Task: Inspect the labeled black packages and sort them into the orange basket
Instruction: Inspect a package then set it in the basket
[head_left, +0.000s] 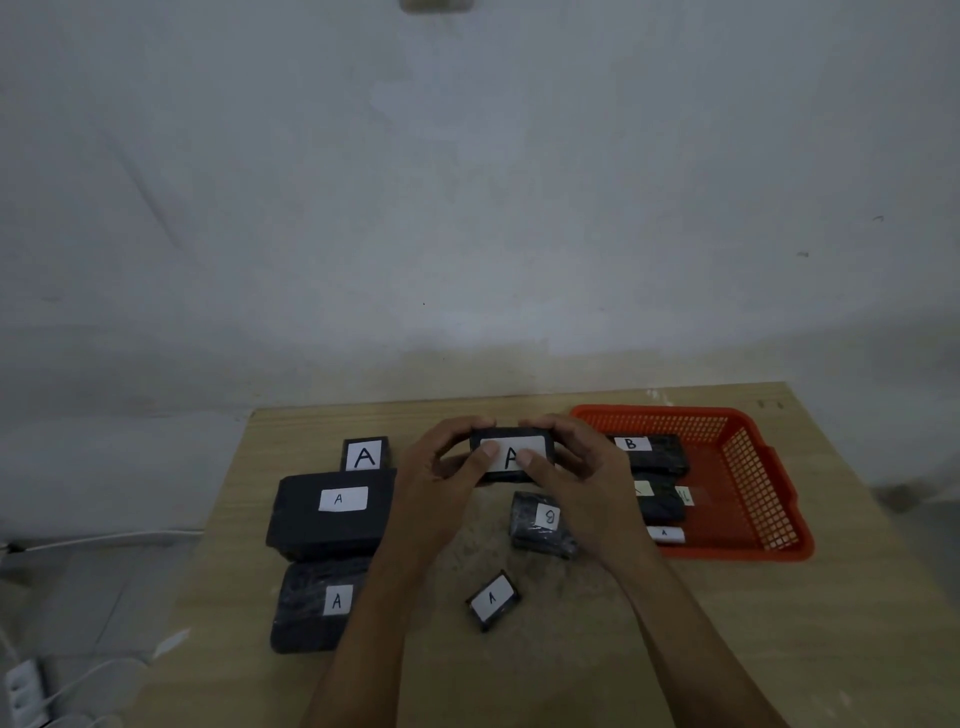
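Centrally, flat rectangular black package (511, 453) between left hand (441, 483) and right hand (582, 478).

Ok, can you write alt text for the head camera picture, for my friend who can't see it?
Two hands, left hand and right hand, hold up a black package labeled A over a wooden table. More labeled black packages lie on the table, and an orange basket on the right holds several.

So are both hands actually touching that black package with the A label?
Touching. The head view shows the left hand and right hand gripping the package, thumbs pressed on its label.
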